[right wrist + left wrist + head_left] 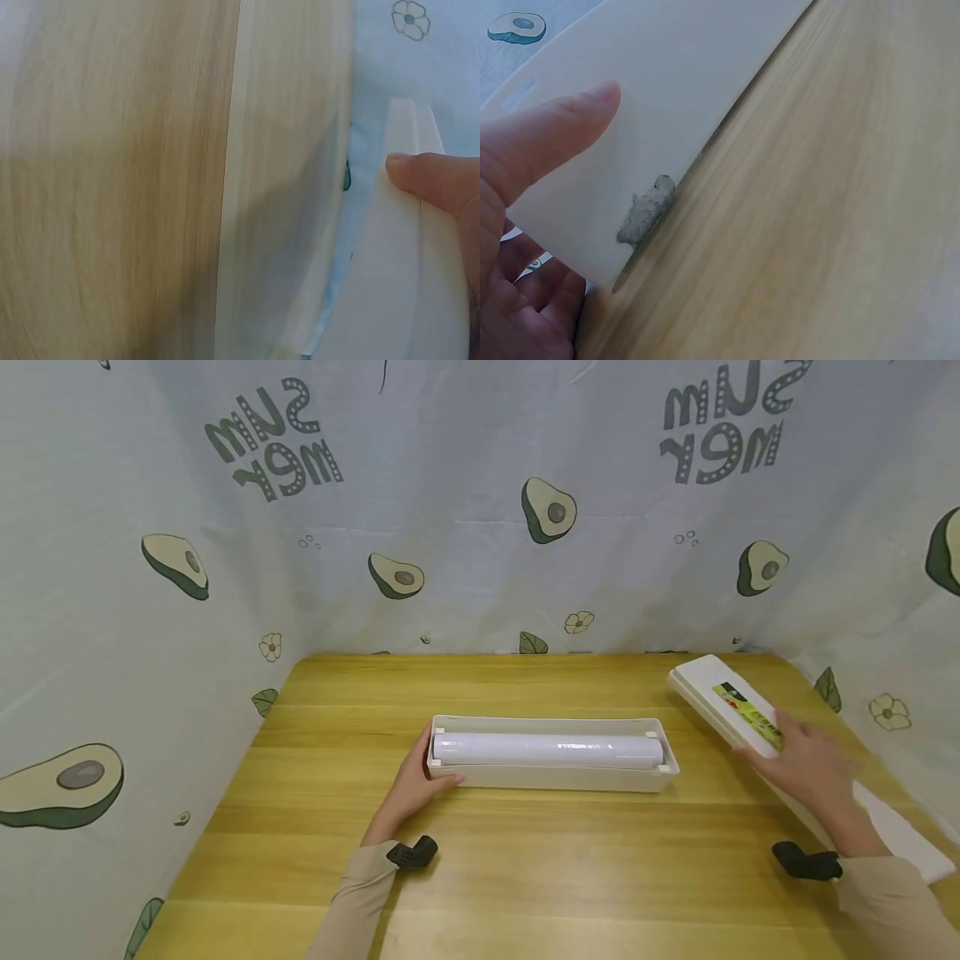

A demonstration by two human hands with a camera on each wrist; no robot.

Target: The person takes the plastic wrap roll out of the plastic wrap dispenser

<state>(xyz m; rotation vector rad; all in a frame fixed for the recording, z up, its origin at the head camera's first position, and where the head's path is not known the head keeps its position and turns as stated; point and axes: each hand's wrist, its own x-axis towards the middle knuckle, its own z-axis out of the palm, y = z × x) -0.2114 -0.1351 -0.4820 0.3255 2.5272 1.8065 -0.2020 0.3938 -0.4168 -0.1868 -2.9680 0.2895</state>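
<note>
A long white plastic dispenser box (555, 779) sits on the table, its top uncovered. Inside lies a white, shiny roll of film (547, 750), running nearly the full length. My left hand (411, 785) grips the box's left end, thumb across the front wall and fingers behind the end. A grey patch (646, 214) marks the box's lower edge near that thumb. Off to the right, my right hand (810, 768) holds a long white lid (708, 681) across its middle, with a yellow-green label (746, 714) on top. The lid slants, its far end toward the back.
The wooden table (540, 868) has a back edge against a white curtain (480, 527) printed with avocados and lettering. More curtain flanks both sides, close to the lid on the right. A black wrist camera (412, 852) sits on the left wrist, another (806, 862) on the right.
</note>
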